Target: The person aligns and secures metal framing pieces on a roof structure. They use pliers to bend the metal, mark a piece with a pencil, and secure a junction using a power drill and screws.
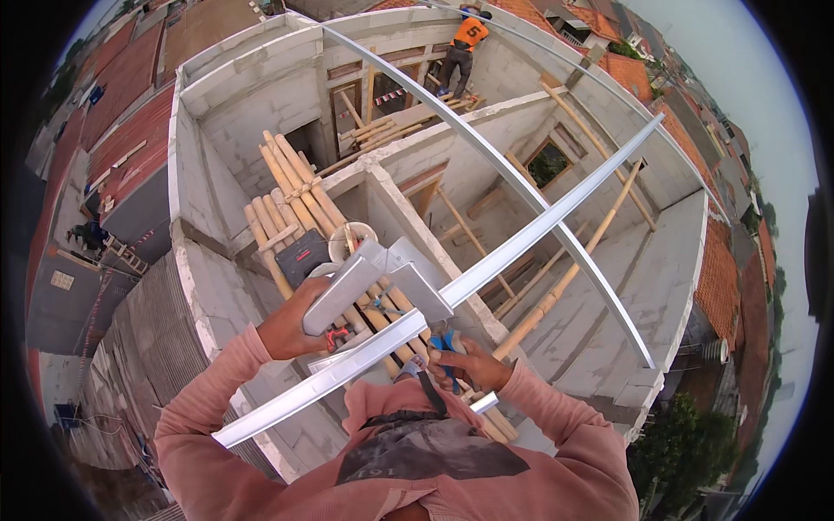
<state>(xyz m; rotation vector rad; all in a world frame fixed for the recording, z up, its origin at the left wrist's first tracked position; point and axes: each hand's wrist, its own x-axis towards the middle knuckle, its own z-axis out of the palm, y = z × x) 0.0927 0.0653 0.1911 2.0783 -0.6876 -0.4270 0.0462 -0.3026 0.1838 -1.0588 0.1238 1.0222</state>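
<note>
My left hand [291,326] is closed around the edge of a bent grey metal piece [343,286], whose other flap spreads to the right over a long pale metal channel [556,213]. A small red thing [336,337] shows just below my left fingers; its kind is unclear. In my right hand [482,365] is a blue-handled hand tool [446,352], its jaws hard to make out, close to the channel's near part. The channel slants from the lower left to the upper right, partly covered by the grey piece.
Bamboo poles [300,193] form a platform beneath me, with a white bucket [354,236] and a dark case [301,257]. Another metal channel [486,152] crosses ahead. Unfinished block walls [230,130] surround deep rooms. A person in an orange top [470,33] stands at the far wall.
</note>
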